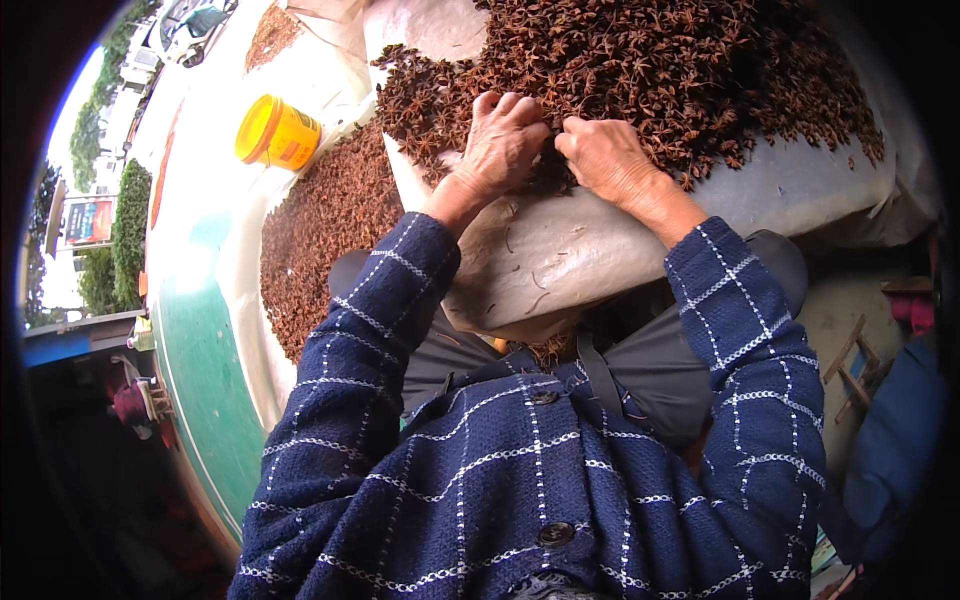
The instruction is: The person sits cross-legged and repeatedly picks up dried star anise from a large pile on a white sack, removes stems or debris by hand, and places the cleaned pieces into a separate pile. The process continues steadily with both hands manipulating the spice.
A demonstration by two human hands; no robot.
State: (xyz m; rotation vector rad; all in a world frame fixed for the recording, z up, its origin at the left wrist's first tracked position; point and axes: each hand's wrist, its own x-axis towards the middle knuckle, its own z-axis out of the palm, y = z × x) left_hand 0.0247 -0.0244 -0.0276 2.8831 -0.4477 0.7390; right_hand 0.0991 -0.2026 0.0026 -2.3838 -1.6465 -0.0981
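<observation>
A broad heap of dried star anise [630,67] lies on a pale plastic sheet [540,262] in front of me. My left hand [504,142] rests at the near edge of the heap, its fingers curled down among the pods. Close to its right, my right hand [604,154] has thumb and fingertips bent together at the same edge. A small gap with dark pods separates the hands. Whether either hand grips a pod cannot be told, as the fingertips are hidden or too small to read. Loose stems lie on the sheet nearer to me.
A yellow plastic bucket [289,135] lies tilted at the left, beside a reddish-brown pile of smaller dried pieces [330,232]. Another small pile [271,36] is farther back. A green floor area [202,322] lies left; a wooden stool [859,367] is at the right.
</observation>
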